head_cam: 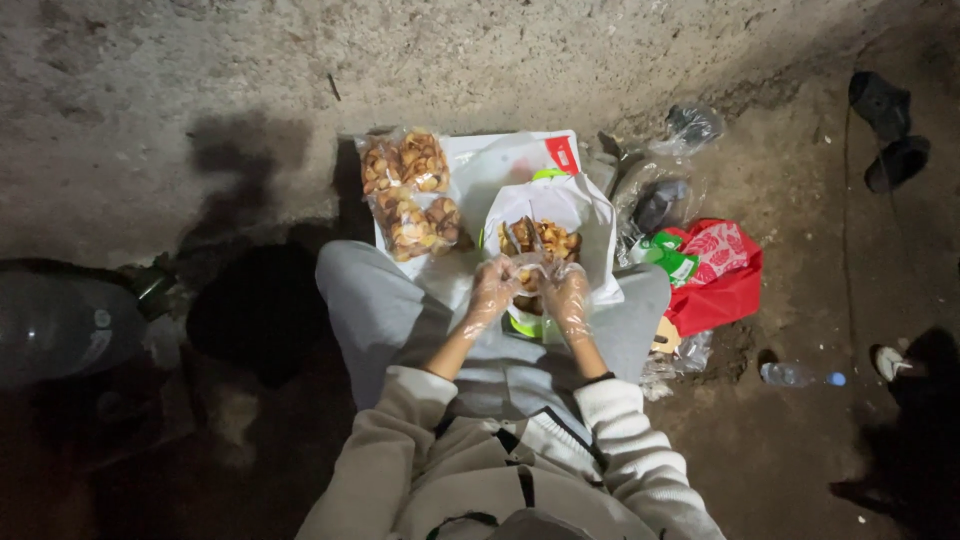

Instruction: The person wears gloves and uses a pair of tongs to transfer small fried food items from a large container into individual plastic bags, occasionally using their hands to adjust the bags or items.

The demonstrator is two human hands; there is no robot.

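left hand [492,290] – right hand [566,293] | gloved, touching at white bag [590,215] rim

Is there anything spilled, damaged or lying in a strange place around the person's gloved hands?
Nothing looks spilled. The clear plastic water bottle with blue cap lies on its side on the dirt floor, and crumpled clear plastic bags are scattered there.

We see dim light, brightest around the white bag [560,215]; left of it, deep shadows; frame corners fall dark and soft.
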